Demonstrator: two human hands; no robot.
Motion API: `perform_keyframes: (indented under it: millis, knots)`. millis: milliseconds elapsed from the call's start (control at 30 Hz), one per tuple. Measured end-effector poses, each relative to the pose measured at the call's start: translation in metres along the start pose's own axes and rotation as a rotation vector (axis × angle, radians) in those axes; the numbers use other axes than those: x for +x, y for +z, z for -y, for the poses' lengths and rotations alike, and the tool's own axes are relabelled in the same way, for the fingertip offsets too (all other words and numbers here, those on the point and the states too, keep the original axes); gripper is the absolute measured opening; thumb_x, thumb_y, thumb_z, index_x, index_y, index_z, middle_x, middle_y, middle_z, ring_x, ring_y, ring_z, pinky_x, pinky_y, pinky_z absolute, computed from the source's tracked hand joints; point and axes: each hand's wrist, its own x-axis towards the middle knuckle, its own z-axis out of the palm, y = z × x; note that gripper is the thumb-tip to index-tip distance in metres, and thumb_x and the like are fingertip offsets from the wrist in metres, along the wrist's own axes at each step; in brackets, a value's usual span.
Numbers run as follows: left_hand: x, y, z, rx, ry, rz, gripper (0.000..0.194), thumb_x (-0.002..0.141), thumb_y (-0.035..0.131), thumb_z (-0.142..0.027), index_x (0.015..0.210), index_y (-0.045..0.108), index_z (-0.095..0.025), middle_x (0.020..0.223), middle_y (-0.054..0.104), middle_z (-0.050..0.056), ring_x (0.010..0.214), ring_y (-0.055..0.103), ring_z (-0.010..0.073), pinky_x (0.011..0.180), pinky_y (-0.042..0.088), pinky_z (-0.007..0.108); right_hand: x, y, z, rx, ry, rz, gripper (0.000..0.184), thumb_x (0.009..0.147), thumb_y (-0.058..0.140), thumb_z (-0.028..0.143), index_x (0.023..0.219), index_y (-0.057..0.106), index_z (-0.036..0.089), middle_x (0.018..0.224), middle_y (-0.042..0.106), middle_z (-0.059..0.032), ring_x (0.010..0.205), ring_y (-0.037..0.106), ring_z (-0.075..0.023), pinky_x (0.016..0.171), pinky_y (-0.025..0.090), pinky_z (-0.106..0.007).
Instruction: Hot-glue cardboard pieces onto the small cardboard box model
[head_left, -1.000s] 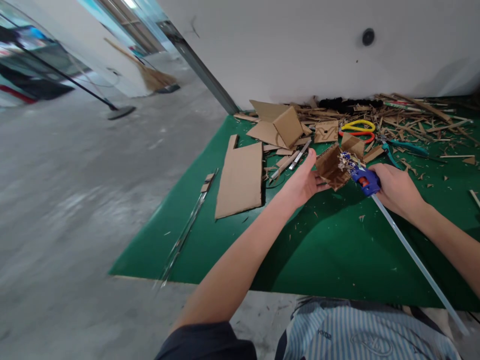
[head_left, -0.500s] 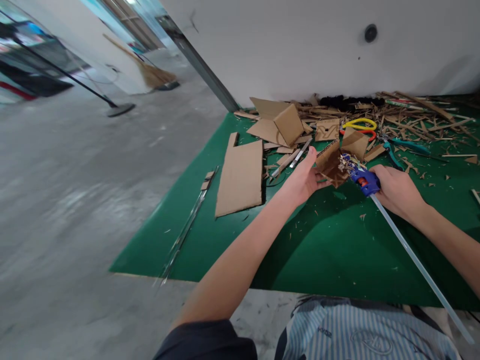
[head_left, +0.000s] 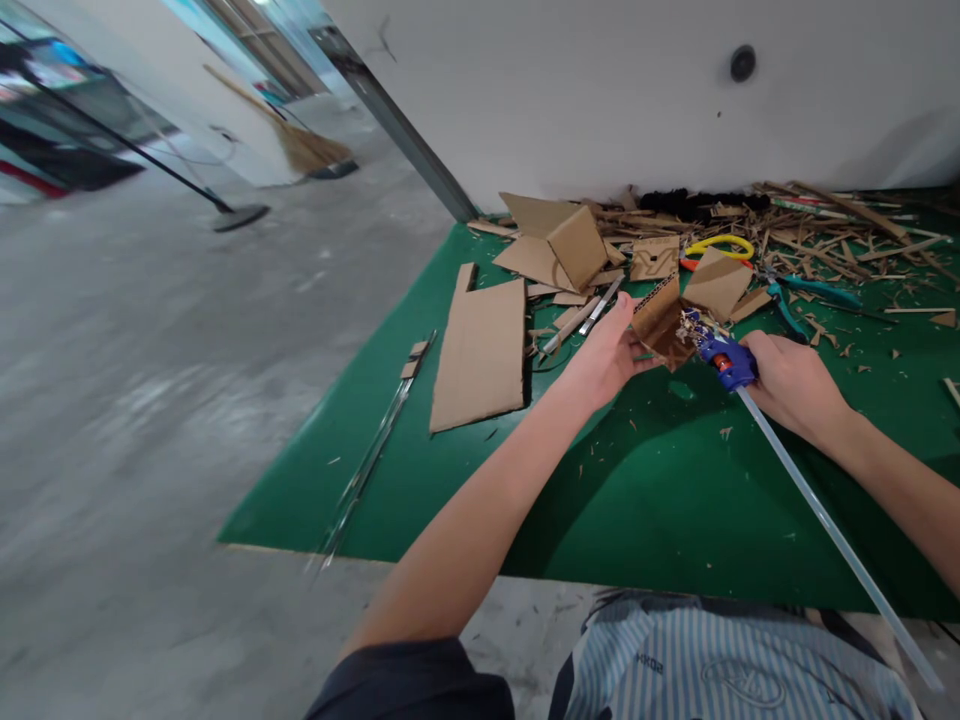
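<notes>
While the left hand (head_left: 606,360) is pinching one bent card (head_left: 654,328) between thumb and fingers, the right hand (head_left: 795,380) is wrapping firmly around one glue gun (head_left: 726,362), its tip pointing into the fold, above the surface (head_left: 675,510) towards its back edge. Folding looks done; gluing seems partway, sides standing apart. Beyond, one pair of scissors (head_left: 742,246) and one pair of pliers (head_left: 821,291) are lying before countless scraps (head_left: 832,235) along the back edge. One box (head_left: 579,250) is sitting near the back-left corner; one panel (head_left: 484,355) is lying nearer the left edge.
</notes>
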Motion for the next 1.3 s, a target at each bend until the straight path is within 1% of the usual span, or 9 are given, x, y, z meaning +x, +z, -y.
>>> perform_keyframes:
  millis: [267,400,600,800,900,1000,1100,1167,1300]
  knots:
    - [-0.002,0.000,0.000,0.023,0.037,0.014,0.065,0.076,0.061,-0.073,0.118,0.066,-0.024,0.123,0.068,0.012,0.120,0.060,0.0347,0.103,0.047,0.051,0.000,-0.002,0.003,0.000,0.024,0.014,0.012,0.085,0.050,0.029,0.090,0.050,0.018,0.075,0.061,-0.0095,0.064,0.055,-0.0220,0.054,0.028,-0.030]
    - [-0.001,-0.001,0.001,0.027,0.033,0.021,0.063,0.076,0.062,-0.072,0.116,0.067,-0.023,0.119,0.070,0.011,0.119,0.060,0.0361,0.101,0.048,0.051,0.000,-0.002,0.004,0.013,0.029,-0.029,0.011,0.086,0.049,0.029,0.089,0.051,0.018,0.075,0.061,-0.0094,0.064,0.055,-0.0223,0.055,0.029,-0.030]
    - [0.001,-0.002,0.003,0.039,0.040,0.031,0.063,0.075,0.061,-0.074,0.113,0.067,-0.025,0.119,0.069,0.011,0.118,0.060,0.0346,0.100,0.049,0.051,0.000,-0.002,0.003,0.041,0.015,-0.104,0.012,0.087,0.048,0.031,0.086,0.051,0.019,0.071,0.060,-0.0083,0.062,0.053,-0.0212,0.054,0.031,-0.030]
    - [0.001,-0.002,0.003,0.043,0.022,0.016,0.067,0.074,0.060,-0.076,0.116,0.065,-0.025,0.120,0.068,0.012,0.118,0.060,0.0351,0.101,0.047,0.053,-0.001,-0.005,0.003,0.073,0.015,-0.134,0.012,0.087,0.047,0.031,0.084,0.050,0.020,0.071,0.059,-0.0079,0.063,0.054,-0.0211,0.053,0.032,-0.029]
    - [0.001,-0.003,0.003,0.047,0.022,0.042,0.070,0.073,0.059,-0.078,0.117,0.065,-0.024,0.121,0.068,0.013,0.116,0.061,0.0348,0.102,0.046,0.053,-0.001,-0.007,0.005,0.085,0.027,-0.138,0.015,0.089,0.045,0.032,0.084,0.052,0.020,0.070,0.060,-0.0081,0.064,0.055,-0.0215,0.054,0.034,-0.030]
    - [0.003,-0.005,0.004,0.046,0.006,0.061,0.070,0.072,0.059,-0.079,0.117,0.065,-0.025,0.122,0.068,0.012,0.116,0.061,0.0356,0.102,0.046,0.054,-0.002,-0.008,0.007,0.109,0.040,-0.147,0.021,0.090,0.045,0.036,0.093,0.057,0.019,0.075,0.064,-0.0101,0.069,0.060,-0.0239,0.056,0.038,-0.031]
    - [0.005,-0.007,0.005,0.032,-0.006,0.038,0.068,0.075,0.057,-0.078,0.119,0.064,-0.027,0.124,0.068,0.012,0.119,0.060,0.0364,0.102,0.047,0.053,-0.004,-0.011,0.005,0.140,0.036,-0.183,0.033,0.090,0.047,0.036,0.113,0.058,0.017,0.086,0.069,-0.0121,0.076,0.065,-0.0257,0.061,0.043,-0.032]
    - [0.007,-0.008,0.005,0.018,-0.009,0.014,0.068,0.077,0.055,-0.078,0.122,0.063,-0.027,0.125,0.067,0.012,0.120,0.060,0.0359,0.102,0.047,0.052,-0.004,-0.013,-0.002,0.130,0.059,-0.212,0.039,0.089,0.049,0.035,0.123,0.056,0.017,0.093,0.071,-0.0130,0.080,0.066,-0.0267,0.064,0.045,-0.034]
    - [0.008,-0.008,0.004,-0.001,-0.010,0.002,0.070,0.079,0.053,-0.077,0.126,0.060,-0.025,0.125,0.066,0.014,0.120,0.060,0.0352,0.103,0.046,0.052,0.000,-0.012,-0.026,0.021,0.177,-0.211,0.047,0.084,0.056,0.037,0.127,0.054,0.018,0.100,0.070,-0.0154,0.088,0.064,-0.0310,0.066,0.046,-0.037]
